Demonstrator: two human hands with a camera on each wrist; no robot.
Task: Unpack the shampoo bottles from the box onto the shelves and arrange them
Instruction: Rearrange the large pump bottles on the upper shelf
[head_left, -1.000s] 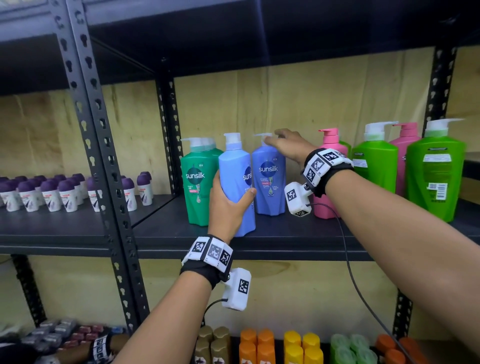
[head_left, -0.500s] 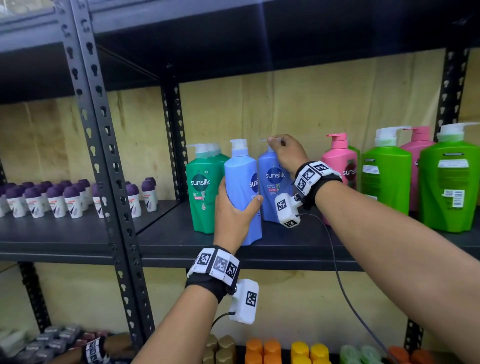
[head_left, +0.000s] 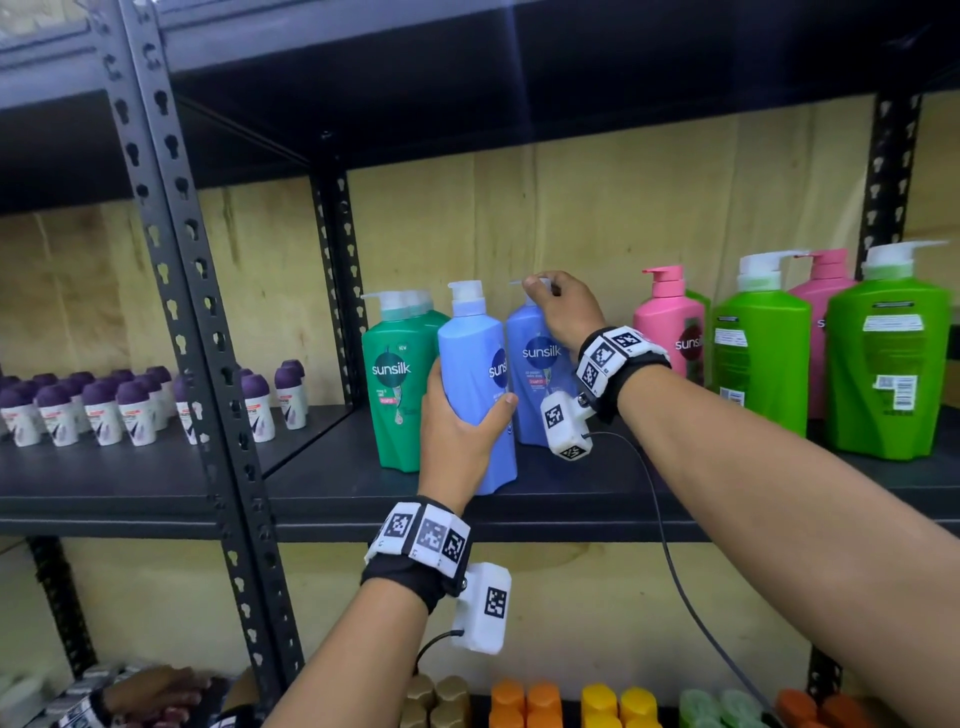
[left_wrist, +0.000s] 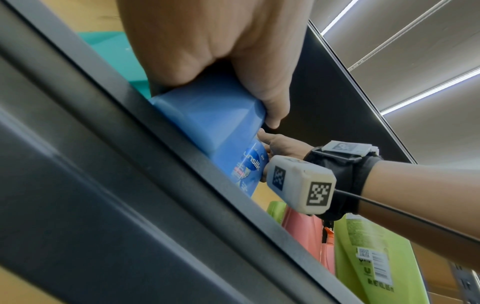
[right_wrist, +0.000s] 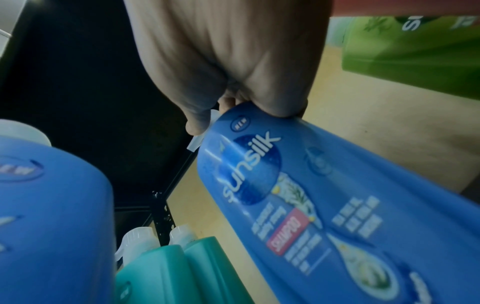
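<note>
Two blue shampoo bottles stand side by side on the dark shelf (head_left: 597, 499). My left hand (head_left: 460, 423) grips the lower body of the front blue bottle (head_left: 475, 374), which is turned with its label to the right. My right hand (head_left: 558, 306) holds the pump top of the second blue bottle (head_left: 535, 364), label facing me. In the right wrist view the fingers (right_wrist: 197, 121) curl round that bottle's (right_wrist: 311, 195) white pump. In the left wrist view my thumb (left_wrist: 270, 98) wraps the front bottle (left_wrist: 213, 115) just above the shelf edge.
Teal-green bottles (head_left: 397, 379) stand left of the blue pair; pink (head_left: 670, 322) and bright green (head_left: 888, 364) bottles stand to the right. A perforated upright post (head_left: 192, 312) divides off purple-capped roll-ons (head_left: 104, 405). Small coloured bottles (head_left: 613, 701) fill the shelf below.
The right hand has slid from over the pink bottle's side onto the second blue bottle's pump. The left hand keeps its grip on the front blue bottle.
</note>
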